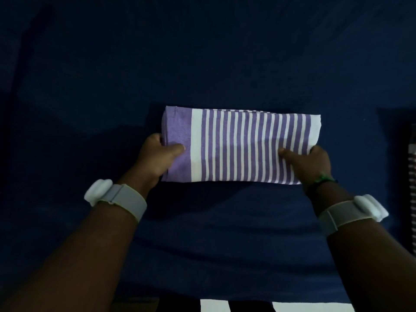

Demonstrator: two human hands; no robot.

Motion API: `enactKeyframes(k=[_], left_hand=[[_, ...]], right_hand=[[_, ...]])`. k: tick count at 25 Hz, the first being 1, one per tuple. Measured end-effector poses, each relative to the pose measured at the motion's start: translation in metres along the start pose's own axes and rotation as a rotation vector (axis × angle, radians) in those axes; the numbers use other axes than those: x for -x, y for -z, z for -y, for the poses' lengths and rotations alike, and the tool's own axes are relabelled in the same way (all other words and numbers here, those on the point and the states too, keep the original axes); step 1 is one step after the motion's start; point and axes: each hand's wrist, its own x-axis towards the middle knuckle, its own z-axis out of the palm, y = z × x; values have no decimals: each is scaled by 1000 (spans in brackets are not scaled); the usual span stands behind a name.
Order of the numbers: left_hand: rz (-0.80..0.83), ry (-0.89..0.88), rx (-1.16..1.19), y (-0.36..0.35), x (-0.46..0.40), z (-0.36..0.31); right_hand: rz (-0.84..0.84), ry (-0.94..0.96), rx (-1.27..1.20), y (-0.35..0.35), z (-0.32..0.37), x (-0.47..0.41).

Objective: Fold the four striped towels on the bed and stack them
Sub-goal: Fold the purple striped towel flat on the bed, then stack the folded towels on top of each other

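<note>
Your left hand [155,157] grips the left end of the folded purple-and-white striped towel [238,146], thumb on top, fingers curled under the edge. Your right hand [311,162] grips the right near corner the same way, thumb pressed on the stripes. The towel lies flat on the dark blue bedsheet [202,52], solid purple band at left, stripes to the right. A grey wristband with white pod [112,195] sits on your left wrist, another [355,212] on your right, plus a green bracelet [319,179]. Another striped cloth [412,188] shows at the right edge, a black-and-white striped cloth [247,306] at the near edge.
</note>
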Motion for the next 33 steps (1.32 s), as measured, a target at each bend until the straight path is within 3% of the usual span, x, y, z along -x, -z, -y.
enactKeyframes(k=[2, 8, 15, 27, 31, 33], left_hand=[[101, -16, 84, 10, 4, -4], [76, -133, 191, 45, 24, 18], [24, -337, 161, 63, 25, -2], [-175, -310, -55, 52, -11, 15], [-489, -526, -617, 20, 7, 6], [-327, -639, -432, -28, 28, -1]], right_hand=[[113, 11, 13, 10, 0, -1], [255, 190, -69, 4, -4, 34], [-23, 414, -192, -4, 10, 50], [-82, 369, -30, -32, -14, 17], [-80, 383, -28, -28, -15, 18], [-76, 407, -43, -18, -21, 18]])
